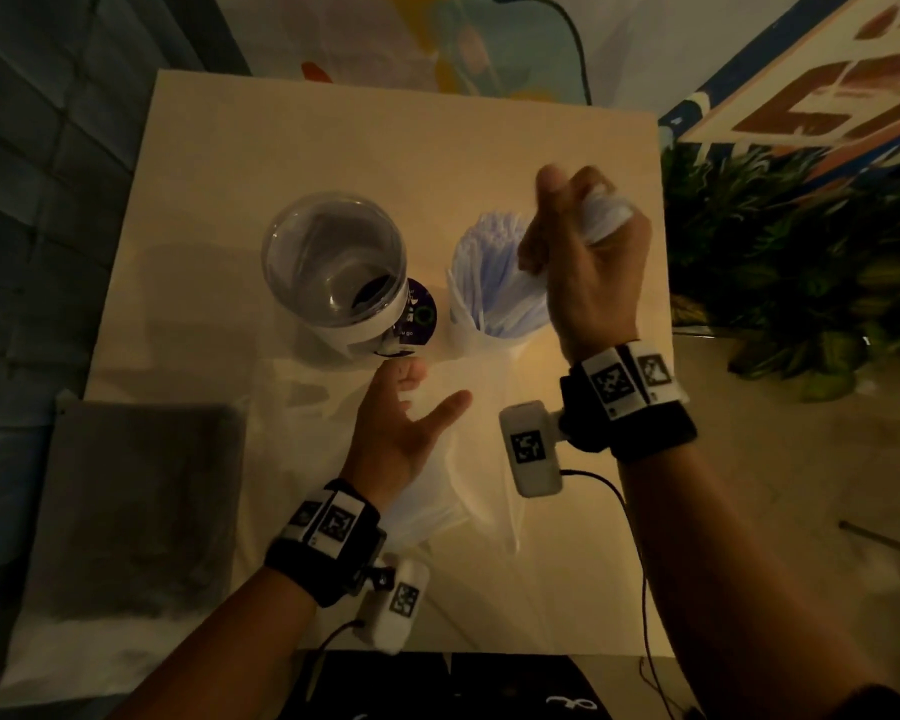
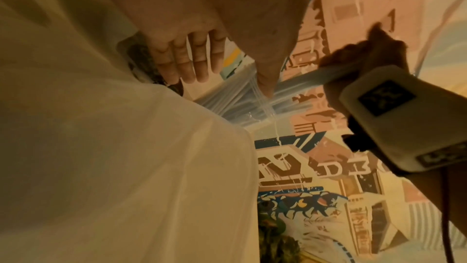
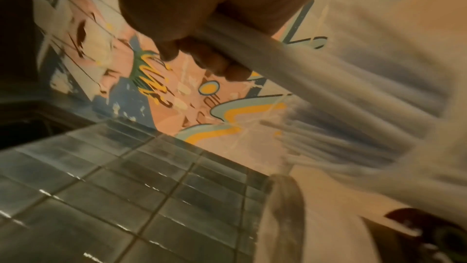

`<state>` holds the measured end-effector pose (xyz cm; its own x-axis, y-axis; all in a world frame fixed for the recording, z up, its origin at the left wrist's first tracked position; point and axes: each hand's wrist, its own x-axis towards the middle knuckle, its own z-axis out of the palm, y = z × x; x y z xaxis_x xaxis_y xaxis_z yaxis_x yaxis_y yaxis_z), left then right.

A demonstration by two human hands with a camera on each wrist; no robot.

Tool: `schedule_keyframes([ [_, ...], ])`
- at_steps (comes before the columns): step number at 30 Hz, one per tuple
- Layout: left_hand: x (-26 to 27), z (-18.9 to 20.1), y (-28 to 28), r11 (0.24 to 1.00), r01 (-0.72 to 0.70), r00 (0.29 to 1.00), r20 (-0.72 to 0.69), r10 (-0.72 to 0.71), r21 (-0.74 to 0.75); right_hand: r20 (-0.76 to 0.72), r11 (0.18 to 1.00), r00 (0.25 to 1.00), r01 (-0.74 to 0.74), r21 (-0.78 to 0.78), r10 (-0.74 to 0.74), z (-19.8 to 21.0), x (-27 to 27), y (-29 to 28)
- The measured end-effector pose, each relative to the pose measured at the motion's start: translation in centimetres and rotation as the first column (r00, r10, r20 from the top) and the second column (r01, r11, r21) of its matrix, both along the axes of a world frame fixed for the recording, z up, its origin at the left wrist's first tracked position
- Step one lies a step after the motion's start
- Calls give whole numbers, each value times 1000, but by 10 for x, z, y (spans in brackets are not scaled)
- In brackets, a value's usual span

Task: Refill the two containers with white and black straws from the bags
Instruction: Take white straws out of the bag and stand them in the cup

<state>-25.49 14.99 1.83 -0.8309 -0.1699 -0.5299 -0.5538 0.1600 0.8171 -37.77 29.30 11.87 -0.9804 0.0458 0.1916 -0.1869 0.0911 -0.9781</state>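
Note:
My right hand (image 1: 572, 220) grips a bundle of white straws (image 1: 606, 215) by their upper ends, and they fan down into the right container (image 1: 494, 304). In the right wrist view my fingers (image 3: 215, 61) curl round the straw bundle (image 3: 290, 67). The clear glass container (image 1: 333, 267) to the left holds no straws. My left hand (image 1: 417, 402) lies open over a clear plastic bag (image 1: 468, 491), thumb spread; its straight fingers (image 2: 187, 61) show in the left wrist view, above the bag (image 2: 113, 137) and the white straws (image 2: 235, 105).
A dark bag (image 1: 141, 501) lies at the table's (image 1: 230, 174) near left corner. A leafy plant (image 1: 780, 283) stands off the right edge. A painted wall and a cable (image 1: 572, 39) are behind the table, and tiles cover the wall on the left.

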Motion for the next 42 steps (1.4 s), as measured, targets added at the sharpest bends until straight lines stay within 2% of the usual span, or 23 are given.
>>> schedule_keyframes([
  [2,-9,-3,3,998,55,998,-29,-55,-1,5,995,1000,1,104,-1,-7,0,6],
  [6,-30,-4,10,995,90,989,-118,-95,-42,12,987,999,48,152,-50,-17,2,39],
  [8,-43,-3,13,996,94,982,-166,-95,-15,49,977,997,50,205,-62,-28,8,63],
  [13,-70,-3,18,986,155,961,-241,-137,59,256,902,961,-203,381,108,-69,26,103],
  [18,-89,0,27,980,198,908,-375,-186,-7,392,782,893,-402,477,220,-96,10,95],
  [20,-97,-6,28,978,208,903,-382,-194,-5,411,757,873,-450,474,262,-95,0,88],
  [24,-108,-13,28,967,253,909,-344,-234,9,366,771,860,-492,404,356,-88,-14,72],
  [28,-117,-16,29,958,288,902,-332,-275,-11,328,735,849,-525,428,415,-96,-23,64],
  [32,-117,-17,30,981,195,917,-357,-180,7,303,780,861,-502,374,409,-106,-25,60],
  [38,-118,-7,27,978,210,876,-444,-190,-6,219,893,904,-409,186,368,-103,-24,59],
  [40,-118,-5,26,968,253,871,-437,-226,2,236,897,906,-398,191,352,-104,-24,62],
  [42,-117,-7,25,970,237,897,-395,-200,47,238,893,911,-389,228,336,-105,-22,65],
])
